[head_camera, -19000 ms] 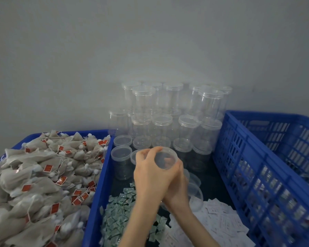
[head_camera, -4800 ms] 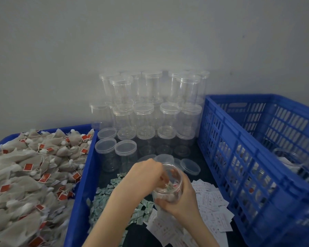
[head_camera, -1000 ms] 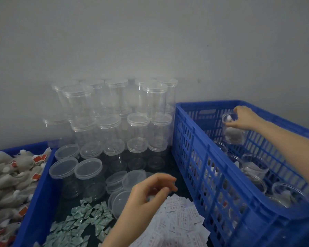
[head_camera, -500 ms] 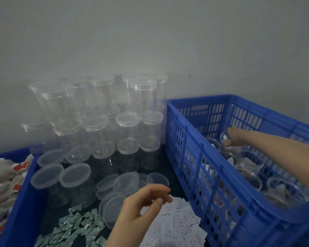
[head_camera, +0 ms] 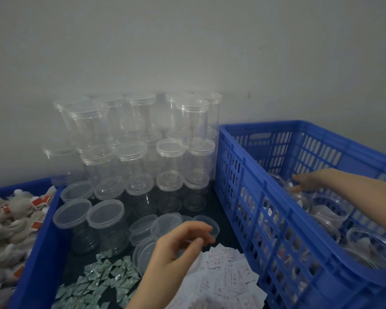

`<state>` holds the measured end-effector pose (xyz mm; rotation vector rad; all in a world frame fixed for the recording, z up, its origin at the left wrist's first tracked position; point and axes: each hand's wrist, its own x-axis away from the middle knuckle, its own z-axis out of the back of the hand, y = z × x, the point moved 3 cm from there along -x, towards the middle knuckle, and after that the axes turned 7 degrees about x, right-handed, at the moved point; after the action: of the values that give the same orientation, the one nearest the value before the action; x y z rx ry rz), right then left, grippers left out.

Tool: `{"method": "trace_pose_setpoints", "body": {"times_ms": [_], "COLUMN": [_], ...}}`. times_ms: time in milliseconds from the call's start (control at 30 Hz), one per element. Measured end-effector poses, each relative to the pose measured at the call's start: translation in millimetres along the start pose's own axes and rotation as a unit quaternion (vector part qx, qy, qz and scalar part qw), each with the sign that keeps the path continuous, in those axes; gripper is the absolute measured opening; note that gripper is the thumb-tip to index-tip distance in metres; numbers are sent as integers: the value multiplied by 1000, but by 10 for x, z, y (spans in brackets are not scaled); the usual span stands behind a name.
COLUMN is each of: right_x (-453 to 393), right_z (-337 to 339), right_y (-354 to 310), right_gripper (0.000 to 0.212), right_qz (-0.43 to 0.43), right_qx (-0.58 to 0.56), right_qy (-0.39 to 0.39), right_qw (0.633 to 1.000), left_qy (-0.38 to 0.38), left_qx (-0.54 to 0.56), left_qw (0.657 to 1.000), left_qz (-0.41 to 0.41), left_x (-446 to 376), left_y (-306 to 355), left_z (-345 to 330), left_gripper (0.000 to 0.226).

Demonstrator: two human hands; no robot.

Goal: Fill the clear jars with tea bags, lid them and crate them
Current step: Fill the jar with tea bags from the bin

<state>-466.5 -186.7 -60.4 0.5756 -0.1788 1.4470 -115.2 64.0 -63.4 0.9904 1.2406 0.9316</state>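
Observation:
My right hand point(head_camera: 308, 182) reaches into the blue crate point(head_camera: 239, 175) on the right, fingers stretched out over the rim of a clear jar point(head_camera: 302, 198) with tea bags that stands among several other filled jars point(head_camera: 370, 244). My left hand point(head_camera: 181, 244) hovers over loose clear lids point(head_camera: 165, 225) in the middle bin, fingers loosely curled and holding nothing. Behind them, empty lidded jars point(head_camera: 169, 152) are stacked against the wall. Tea bags with red tags point(head_camera: 9, 219) fill the blue bin on the left.
Green sachets point(head_camera: 107, 277) and white printed slips point(head_camera: 227, 270) lie on the dark floor of the middle bin near me. Two lidded jars point(head_camera: 105, 215) stand at its left. A grey wall closes off the back.
My right hand has lowered the filled jar into the blue crate and its fingers have straightened off it. My left hand stayed hovering over the lids. The view swung slightly.

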Motion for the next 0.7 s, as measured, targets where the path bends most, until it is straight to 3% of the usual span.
{"method": "trace_pose_setpoints", "body": {"times_ms": [300, 400, 500, 567, 700], "right_x": [158, 303, 485, 685, 1254], "right_z": [216, 468, 820, 1070, 1417], "right_y": [-88, -203, -375, -490, -862], "right_gripper": [70, 59, 35, 42, 43], "right_qz": [11, 45, 102, 116, 172], "right_qx": [122, 100, 106, 113, 70], "right_qy": [1, 70, 152, 206, 301], "right_qw": [992, 992, 977, 965, 935], "left_qy": [20, 35, 67, 109, 214], "left_qx": [-9, -27, -68, -116, -304], "left_qw": [1000, 999, 995, 987, 925], "left_qz": [-5, -6, -2, 12, 75], "left_x": [-38, -12, 16, 31, 50], "left_y": [40, 46, 50, 30, -113], "left_z": [111, 215, 403, 575, 977], "left_gripper": [29, 27, 32, 31, 23]}}
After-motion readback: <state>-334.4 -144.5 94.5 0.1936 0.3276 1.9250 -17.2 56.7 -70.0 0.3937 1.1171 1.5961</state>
